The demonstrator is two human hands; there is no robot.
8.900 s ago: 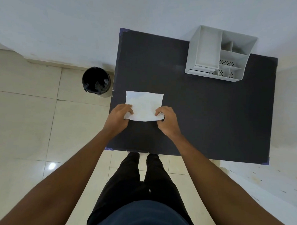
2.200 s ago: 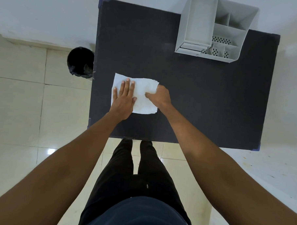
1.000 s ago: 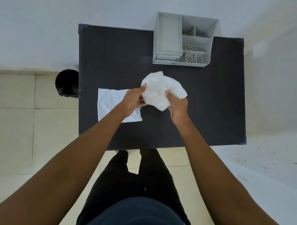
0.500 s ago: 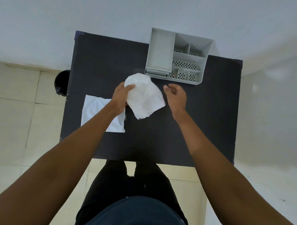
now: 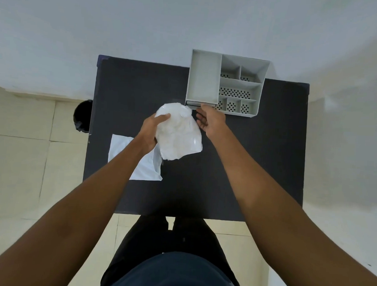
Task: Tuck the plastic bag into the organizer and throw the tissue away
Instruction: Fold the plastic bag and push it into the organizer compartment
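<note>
My left hand [image 5: 151,130] grips a crumpled white plastic bag [image 5: 179,133] and holds it above the black table [image 5: 258,156]. My right hand [image 5: 210,120] is open just right of the bag, fingers apart, close to the front edge of the grey organizer [image 5: 204,78]. The organizer stands at the table's far edge, with one large bin on its left and several small perforated compartments on its right. A flat white tissue [image 5: 120,152] lies on the table's left part, partly hidden by my left forearm.
A black bin [image 5: 83,116] stands on the tiled floor just left of the table, half hidden by the table edge. A white wall runs behind the table. My legs are below the table's near edge.
The bag was lifted off the tissue with both hands. My right hand let go of it and now hovers open by the organizer; my left hand has carried the bag closer to the organizer.
</note>
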